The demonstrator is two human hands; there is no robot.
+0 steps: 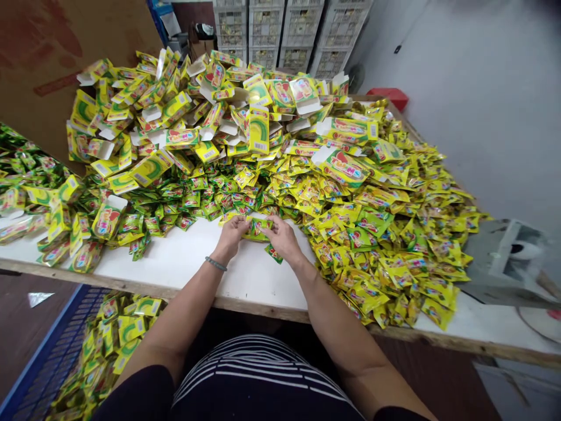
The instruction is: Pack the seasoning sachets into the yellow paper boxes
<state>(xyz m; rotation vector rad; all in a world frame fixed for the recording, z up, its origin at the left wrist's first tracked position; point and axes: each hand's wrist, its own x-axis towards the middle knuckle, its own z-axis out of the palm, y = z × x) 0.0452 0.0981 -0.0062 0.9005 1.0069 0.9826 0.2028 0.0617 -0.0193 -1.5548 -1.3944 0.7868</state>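
Observation:
Over the white tabletop (170, 254), my left hand (234, 234) and my right hand (283, 235) face each other with fingers closed. Between them they hold a small yellow-green packet (258, 228), one hand at each end. Under my right hand lies a green packet (274, 254). Just beyond my fingers spreads a pile of green packets (191, 200). To the right, yellow packets (372, 280) are heaped up to the table's front edge. Behind both rises a mound of yellow-green small boxes (258, 130), many with open white flaps.
A large cardboard box (56, 64) leans at the back left. Below the table's left side, a blue crate (41, 345) holds more small boxes (127, 330). A grey machine-like object (504, 263) stands at the right. Plastic crates (265, 26) are stacked behind.

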